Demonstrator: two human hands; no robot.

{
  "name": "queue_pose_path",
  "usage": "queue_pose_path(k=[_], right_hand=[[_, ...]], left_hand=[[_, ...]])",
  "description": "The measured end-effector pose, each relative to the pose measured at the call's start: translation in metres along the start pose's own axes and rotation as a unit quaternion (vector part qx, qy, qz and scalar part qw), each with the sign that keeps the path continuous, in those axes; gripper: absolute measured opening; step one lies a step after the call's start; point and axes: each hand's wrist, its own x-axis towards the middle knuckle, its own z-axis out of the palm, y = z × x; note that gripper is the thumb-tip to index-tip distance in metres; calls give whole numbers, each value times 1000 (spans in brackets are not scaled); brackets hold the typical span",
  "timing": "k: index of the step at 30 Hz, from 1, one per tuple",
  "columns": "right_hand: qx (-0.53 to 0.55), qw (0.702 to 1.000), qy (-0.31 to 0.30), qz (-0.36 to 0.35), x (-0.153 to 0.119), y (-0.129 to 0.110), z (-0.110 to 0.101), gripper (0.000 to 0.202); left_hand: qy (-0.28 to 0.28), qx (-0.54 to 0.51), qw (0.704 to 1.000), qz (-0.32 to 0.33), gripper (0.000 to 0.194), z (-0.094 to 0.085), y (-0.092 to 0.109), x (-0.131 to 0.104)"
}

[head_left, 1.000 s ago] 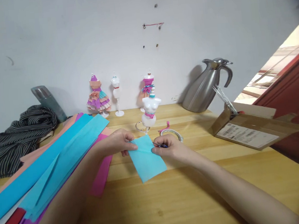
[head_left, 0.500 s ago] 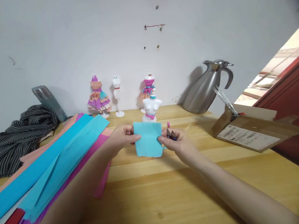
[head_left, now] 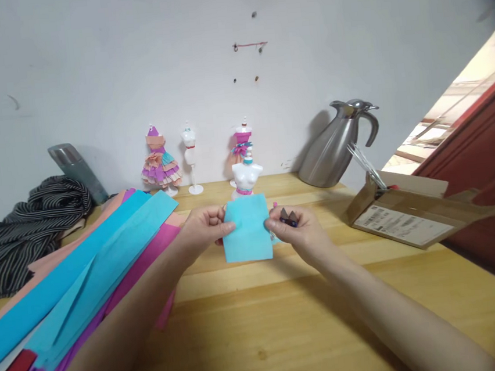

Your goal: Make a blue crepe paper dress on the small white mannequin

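A light-blue piece of crepe paper point(head_left: 247, 232), roughly square, is held up above the table between my hands. My left hand point(head_left: 206, 230) is closed, pinching its left edge with the thumb on top. My right hand point(head_left: 297, 227) grips the right edge between thumb and fingers. Tucked in that same hand is a small dark object point(head_left: 288, 217) with two pointed tips, its kind unclear. Just behind the paper stands a white mannequin torso point(head_left: 247, 175) with a pink band at its waist; its lower part is hidden.
Long crepe paper strips point(head_left: 106, 263) in several colours spread over the left side, near a striped cloth point(head_left: 28, 230) and a bottle point(head_left: 77, 170). Dressed mannequins point(head_left: 160, 162) stand by the wall. A steel jug point(head_left: 335, 145) and an open cardboard box point(head_left: 408, 219) are on the right.
The paper has turned slightly and now hangs straighter in my hands, which still hold both edges. The whole view has shifted a little.
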Motion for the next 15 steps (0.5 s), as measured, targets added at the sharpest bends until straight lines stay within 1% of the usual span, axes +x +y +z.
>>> queue_pose_path(k=[2,3,4,5,6,7,8,9,10,11,12,14,15], right_hand=[[-12,1000,7,-2,6,-2,-13,33],[-29,1000,8,-5,10,-3,-20,32],[-59,998,-14,-6,13,-4,-28,31],[-101,993,-68,-1,16,-4,-34,31],[-150,978,-143,5,18,-4,-38,29],[-200,954,-223,14,19,-2,-40,26],[-248,924,-290,21,18,1,-40,21],[-290,895,-337,26,16,6,-36,16],[-323,875,-360,28,14,10,-31,11],[-346,860,-373,28,11,15,-24,9],[-354,853,-384,18,8,20,-17,7],[-359,836,-415,3,4,26,-6,2],[-353,830,-431,-5,3,27,-2,3]], left_hand=[[-108,81,991,-28,29,-6,-3,-1],[-166,129,977,-35,26,-8,-5,-1],[-218,177,959,-33,23,-9,-9,0],[-267,220,938,-24,19,-8,-12,0],[-304,259,917,-12,15,-7,-17,1],[-320,300,899,0,14,-5,-22,3],[-320,350,880,5,15,-3,-26,5],[-304,411,859,5,16,-1,-31,6],[-278,465,841,2,16,0,-34,7],[-256,501,827,-3,15,0,-37,8],[-236,527,817,-8,14,-1,-39,9],[-218,544,810,-14,12,-5,-38,8],[-214,551,807,-16,11,-8,-37,8]])
